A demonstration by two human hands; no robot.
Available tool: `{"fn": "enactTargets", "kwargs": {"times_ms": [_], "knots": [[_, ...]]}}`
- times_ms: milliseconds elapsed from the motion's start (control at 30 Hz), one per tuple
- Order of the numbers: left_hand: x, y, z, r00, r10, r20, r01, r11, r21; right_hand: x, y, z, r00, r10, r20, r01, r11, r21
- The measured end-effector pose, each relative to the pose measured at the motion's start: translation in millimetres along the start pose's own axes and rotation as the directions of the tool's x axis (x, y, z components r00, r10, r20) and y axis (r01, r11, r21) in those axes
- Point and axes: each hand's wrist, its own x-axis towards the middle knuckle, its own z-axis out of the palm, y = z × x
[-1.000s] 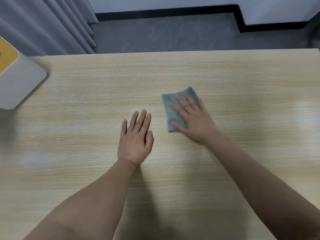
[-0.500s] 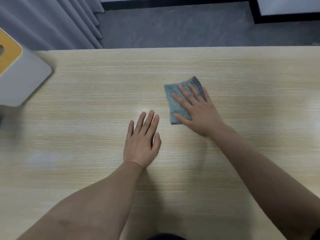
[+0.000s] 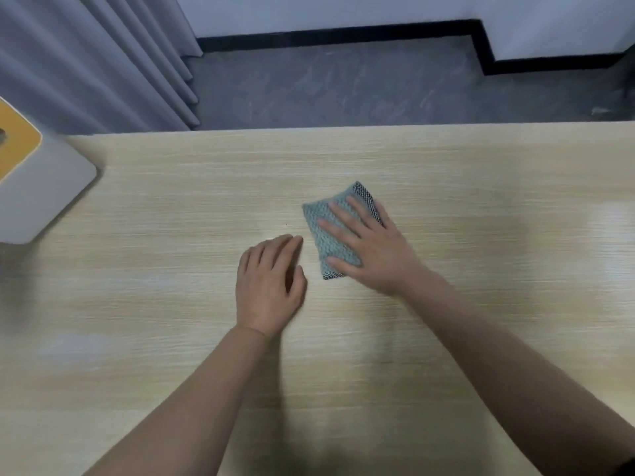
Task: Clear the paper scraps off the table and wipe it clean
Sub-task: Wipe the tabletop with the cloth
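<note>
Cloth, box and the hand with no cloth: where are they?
cloth (image 3: 318,218), head view, bare far-left part.
box (image 3: 41,197), head view, grey side.
left hand (image 3: 268,286), head view, back of hand.

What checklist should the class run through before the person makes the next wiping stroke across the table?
1. Cloth lies flat on the table: ok.
2. Right hand presses the cloth with straight fingers: ok.
3. Left hand rests beside the cloth, apart from it: ok.
4. Paper scraps off the visible tabletop: ok, none in view.
5. White box with the yellow top stands clear of the cloth, at the far left edge: ok.
6. Tabletop clean: cannot tell; the picture is blurred.
</note>
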Motion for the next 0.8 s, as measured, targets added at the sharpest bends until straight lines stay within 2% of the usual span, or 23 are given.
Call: {"fn": "enactTargets", "kwargs": {"times_ms": [67, 133, 200, 333, 400, 500, 567, 600, 633, 700, 800], "knots": [[24, 0, 2, 0.999, -0.008, 0.050, 0.007, 0.999, 0.032, 10, 23, -7, 0.998, 0.065, -0.011, -0.065, 0.998, 0.006], [43, 2, 7, 0.988, -0.044, 0.147, 0.034, 0.997, 0.070, 23, 48, -15, 0.976, 0.214, -0.049, -0.214, 0.977, 0.015], [52, 3, 15, 0.973, -0.081, 0.217, 0.057, 0.992, 0.112, 35, 70, -19, 0.924, 0.371, -0.094, -0.366, 0.929, 0.062], [51, 2, 20, 0.969, -0.106, 0.224, 0.079, 0.989, 0.127, 51, 74, -22, 0.801, 0.588, -0.112, -0.576, 0.808, 0.125], [52, 3, 19, 0.971, -0.104, 0.215, 0.079, 0.989, 0.121, 56, 49, -18, 0.827, 0.549, -0.126, -0.539, 0.836, 0.106], [53, 3, 18, 0.971, -0.105, 0.213, 0.083, 0.990, 0.110, 53, 10, -10, 0.956, 0.273, -0.104, -0.271, 0.962, 0.031], [52, 3, 18, 0.972, -0.106, 0.212, 0.084, 0.991, 0.106, 50, 10, -9, 0.990, 0.131, -0.060, -0.132, 0.991, -0.014], [52, 3, 18, 0.971, -0.106, 0.212, 0.085, 0.991, 0.106, 52, 19, -11, 0.992, 0.109, -0.063, -0.111, 0.994, -0.022], [53, 3, 17, 0.971, -0.107, 0.213, 0.086, 0.990, 0.109, 55, 31, -13, 0.989, 0.124, -0.077, -0.126, 0.992, -0.021], [53, 3, 17, 0.970, -0.110, 0.215, 0.086, 0.990, 0.115, 62, 61, -19, 0.961, 0.256, -0.104, -0.256, 0.967, 0.013], [53, 3, 17, 0.971, -0.110, 0.214, 0.086, 0.989, 0.117, 66, 97, -28, 0.856, 0.495, -0.151, -0.488, 0.869, 0.087]]}}
